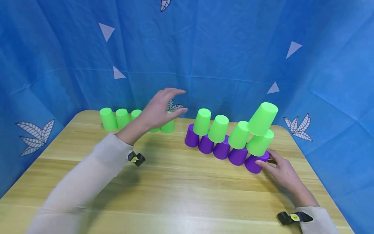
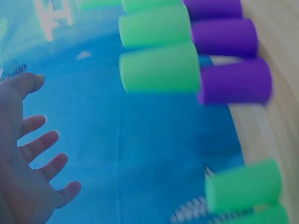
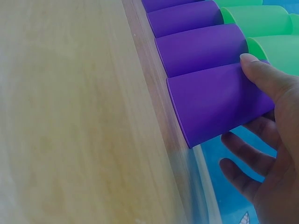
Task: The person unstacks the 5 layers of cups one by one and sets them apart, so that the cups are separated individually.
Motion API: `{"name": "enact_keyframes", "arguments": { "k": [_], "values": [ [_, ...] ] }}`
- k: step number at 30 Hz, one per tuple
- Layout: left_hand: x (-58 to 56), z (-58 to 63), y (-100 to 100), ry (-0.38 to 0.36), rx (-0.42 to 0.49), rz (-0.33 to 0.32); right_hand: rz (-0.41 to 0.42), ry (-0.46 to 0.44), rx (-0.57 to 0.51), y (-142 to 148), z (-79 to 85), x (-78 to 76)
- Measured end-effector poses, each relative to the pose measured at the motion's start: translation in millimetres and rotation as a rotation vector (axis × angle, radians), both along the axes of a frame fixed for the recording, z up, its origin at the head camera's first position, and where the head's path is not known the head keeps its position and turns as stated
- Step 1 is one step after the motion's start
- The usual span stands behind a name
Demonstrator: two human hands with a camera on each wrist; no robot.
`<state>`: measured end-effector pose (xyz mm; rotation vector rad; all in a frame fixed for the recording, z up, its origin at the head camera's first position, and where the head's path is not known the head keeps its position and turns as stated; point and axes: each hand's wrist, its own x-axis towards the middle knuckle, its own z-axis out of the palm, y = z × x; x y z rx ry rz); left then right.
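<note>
In the head view my left hand is raised over the back left of the table, fingers spread apart from the thumb, holding nothing. Behind it stands a row of upside-down green cups, one of them at the left end and partly hidden ones near the wrist. My right hand grips the purple cup at the near right end of a slanting purple row, thumb on its front and index finger behind. Several green cups, such as this one, stand on the purple row. A single green cup tops the right end.
The wooden table runs back to a blue cloth with white triangles and leaf prints, which also hangs at both sides. In the right wrist view, the table edge lies close by the gripped cup. Each sleeve wears a black strap.
</note>
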<state>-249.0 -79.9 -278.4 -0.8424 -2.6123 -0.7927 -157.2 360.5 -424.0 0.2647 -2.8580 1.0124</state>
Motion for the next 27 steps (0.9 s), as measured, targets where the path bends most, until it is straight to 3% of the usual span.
{"name": "enact_keyframes", "arguments": {
  "k": [9,14,20,27],
  "values": [
    [12.2,19.0,59,0.012,-0.019,-0.148,0.000,0.019,0.000,0,-0.6,-0.3],
    [13.4,24.6,91,0.012,-0.034,-0.239,0.003,0.020,-0.003,1,-1.7,-0.4],
    [14.0,29.6,130,-0.043,-0.136,-0.243,0.001,0.010,-0.009,2,-2.4,-0.4],
    [14.5,33.4,169,-0.012,-0.256,-0.200,0.007,0.014,-0.012,2,-2.5,-1.0]
  ]
}}
